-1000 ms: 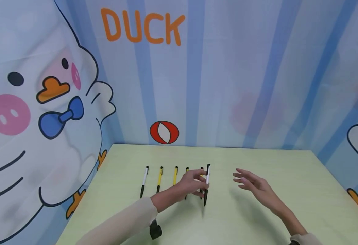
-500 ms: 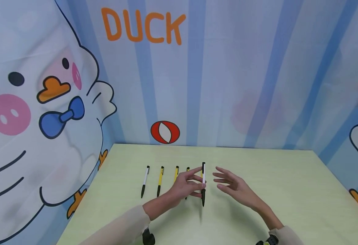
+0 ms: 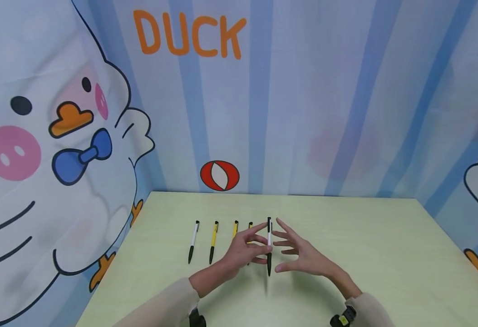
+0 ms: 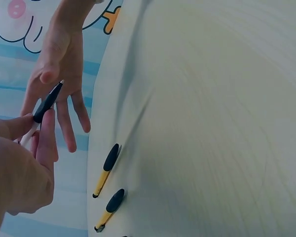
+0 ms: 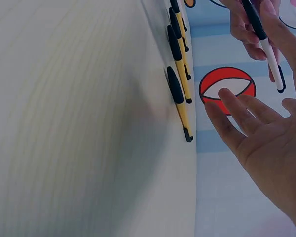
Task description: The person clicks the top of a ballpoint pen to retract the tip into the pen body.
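Between thumb and fingers my left hand [image 3: 239, 252] pinches a white ballpoint pen [image 3: 269, 238] with a black grip and clip. It is held upright above the table in the head view, its tip down. My right hand [image 3: 304, 256] is just right of the pen, fingers spread and palm turned towards it. In the left wrist view the pen's black grip [image 4: 48, 102] overlaps the right palm [image 4: 64, 64]. The right wrist view shows the pen's white barrel [image 5: 271, 57] beyond the right thumb, apart from the spread fingers [image 5: 246, 116].
On the pale table [image 3: 365, 250] a row of pens lies behind and left of my hands: a white pen [image 3: 194, 240] at the left end, then several yellow pens [image 3: 214, 238] with black grips. My left hand partly hides some. A printed duck curtain [image 3: 304, 91] stands behind.
My right hand has moved left to beside the pen, its fingers spreading wider. The left hand has shifted slightly left with the pen, which now stands more upright.
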### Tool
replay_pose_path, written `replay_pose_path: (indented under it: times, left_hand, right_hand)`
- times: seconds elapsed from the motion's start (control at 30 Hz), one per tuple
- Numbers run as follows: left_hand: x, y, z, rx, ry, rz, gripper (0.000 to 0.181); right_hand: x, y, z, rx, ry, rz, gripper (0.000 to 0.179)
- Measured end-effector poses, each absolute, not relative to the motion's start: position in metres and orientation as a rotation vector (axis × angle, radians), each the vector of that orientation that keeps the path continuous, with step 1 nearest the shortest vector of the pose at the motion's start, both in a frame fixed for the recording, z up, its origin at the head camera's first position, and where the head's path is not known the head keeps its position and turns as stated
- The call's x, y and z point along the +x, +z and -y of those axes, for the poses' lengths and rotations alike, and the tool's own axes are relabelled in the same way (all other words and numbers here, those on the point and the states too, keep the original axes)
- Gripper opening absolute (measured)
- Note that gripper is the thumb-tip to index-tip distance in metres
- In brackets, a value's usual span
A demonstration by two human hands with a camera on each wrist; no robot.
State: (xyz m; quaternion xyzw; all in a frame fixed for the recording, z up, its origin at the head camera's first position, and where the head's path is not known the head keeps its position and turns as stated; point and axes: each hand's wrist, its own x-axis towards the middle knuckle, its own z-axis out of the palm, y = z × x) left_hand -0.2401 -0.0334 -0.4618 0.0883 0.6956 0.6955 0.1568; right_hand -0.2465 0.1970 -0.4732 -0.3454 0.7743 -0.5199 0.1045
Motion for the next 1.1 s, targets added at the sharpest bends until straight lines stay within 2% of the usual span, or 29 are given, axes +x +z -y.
replay_pose_path:
  times: [0.63, 1.1]
  left_hand:
    - [-0.236, -0.464, 0.03, 0.326, 2.005, -1.915, 0.069]
    - [-0.234, -0.465, 0.028, 0.291, 1.998, -1.875, 0.068]
  right_hand:
    - [-0.245, -0.471, -0.188, -1.018, -1.498, -2.313, 0.123]
    - [-0.244, -0.475, -0.188, -1.008, -1.515, -2.321, 0.119]
